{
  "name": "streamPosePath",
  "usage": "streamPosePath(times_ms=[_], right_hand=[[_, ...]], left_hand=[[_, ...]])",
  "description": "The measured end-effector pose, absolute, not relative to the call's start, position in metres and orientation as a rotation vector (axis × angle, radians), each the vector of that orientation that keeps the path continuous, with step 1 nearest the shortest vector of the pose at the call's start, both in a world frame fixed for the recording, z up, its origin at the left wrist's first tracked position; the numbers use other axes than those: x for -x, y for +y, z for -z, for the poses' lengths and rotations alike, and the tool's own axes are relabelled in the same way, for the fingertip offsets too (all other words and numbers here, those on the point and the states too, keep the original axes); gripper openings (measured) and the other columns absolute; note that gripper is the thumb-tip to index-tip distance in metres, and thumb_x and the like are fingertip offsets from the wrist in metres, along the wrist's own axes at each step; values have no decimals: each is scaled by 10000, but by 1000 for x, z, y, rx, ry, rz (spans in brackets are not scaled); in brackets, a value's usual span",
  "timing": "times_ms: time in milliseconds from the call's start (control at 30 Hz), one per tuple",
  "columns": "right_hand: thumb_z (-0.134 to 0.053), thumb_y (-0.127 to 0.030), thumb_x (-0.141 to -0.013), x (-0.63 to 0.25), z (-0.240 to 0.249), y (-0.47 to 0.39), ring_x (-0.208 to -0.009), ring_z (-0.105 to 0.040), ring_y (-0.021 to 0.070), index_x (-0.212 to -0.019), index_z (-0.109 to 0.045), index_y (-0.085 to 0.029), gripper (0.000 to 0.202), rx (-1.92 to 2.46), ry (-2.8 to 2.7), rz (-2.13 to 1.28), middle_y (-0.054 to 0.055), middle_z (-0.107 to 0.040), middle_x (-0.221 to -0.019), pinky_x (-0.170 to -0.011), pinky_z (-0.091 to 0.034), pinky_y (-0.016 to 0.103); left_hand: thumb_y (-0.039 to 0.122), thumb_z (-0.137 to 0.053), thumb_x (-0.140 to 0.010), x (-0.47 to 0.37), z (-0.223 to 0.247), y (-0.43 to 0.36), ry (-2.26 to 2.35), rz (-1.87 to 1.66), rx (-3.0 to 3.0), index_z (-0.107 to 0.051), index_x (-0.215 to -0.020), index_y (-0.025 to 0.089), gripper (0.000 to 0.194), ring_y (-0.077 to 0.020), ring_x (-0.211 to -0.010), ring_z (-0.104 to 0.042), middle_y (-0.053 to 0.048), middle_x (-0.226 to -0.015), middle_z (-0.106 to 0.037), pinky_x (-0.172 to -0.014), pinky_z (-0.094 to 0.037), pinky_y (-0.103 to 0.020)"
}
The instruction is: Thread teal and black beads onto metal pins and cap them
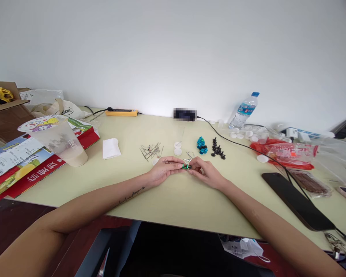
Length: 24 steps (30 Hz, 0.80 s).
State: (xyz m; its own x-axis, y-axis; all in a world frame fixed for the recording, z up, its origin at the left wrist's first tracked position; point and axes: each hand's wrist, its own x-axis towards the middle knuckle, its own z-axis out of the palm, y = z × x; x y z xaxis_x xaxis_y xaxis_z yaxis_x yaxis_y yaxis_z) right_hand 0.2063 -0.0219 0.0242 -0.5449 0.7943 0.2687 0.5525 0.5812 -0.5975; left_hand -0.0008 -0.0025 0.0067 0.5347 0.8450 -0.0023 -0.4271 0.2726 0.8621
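Near the middle of the table, my left hand (165, 170) pinches a small green part (185, 166) between thumb and fingertips. My right hand (207, 173) closes its fingertips on the dark end of that same part, so the two hands meet at it. A thin metal rod shows along my left fingers. Just beyond the hands lie bent metal wires (189, 155). Farther left is a loose pile of thin metal pins (151, 150). Shiny blue pieces (202, 145) and black screw-like pieces (218, 149) form two small heaps at the right. White caps (177, 151) stand in between.
A lidded drink cup (72, 148) leans at left by a red box (88, 134). Folded white paper (111, 149) lies nearby. At right are a water bottle (245, 111), a red plastic bag (285, 152), a black phone-like slab (296, 200) and a cable (236, 137).
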Motion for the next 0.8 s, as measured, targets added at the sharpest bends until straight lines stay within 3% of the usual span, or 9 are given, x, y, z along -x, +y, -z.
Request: streamPosePath(times_ms=[800], right_hand=[[-436, -397, -891, -206, -23, -21, -533, -471, 127, -994, -445, -218, 207, 1062, -2295, -599, -22, -531, -615, -483, -353, 227]], left_hand=[[205, -774, -598, 0, -7, -3, 531, -912, -937, -682, -825, 107, 263, -190, -880, -632, -80, -884, -684, -935, -438, -372]])
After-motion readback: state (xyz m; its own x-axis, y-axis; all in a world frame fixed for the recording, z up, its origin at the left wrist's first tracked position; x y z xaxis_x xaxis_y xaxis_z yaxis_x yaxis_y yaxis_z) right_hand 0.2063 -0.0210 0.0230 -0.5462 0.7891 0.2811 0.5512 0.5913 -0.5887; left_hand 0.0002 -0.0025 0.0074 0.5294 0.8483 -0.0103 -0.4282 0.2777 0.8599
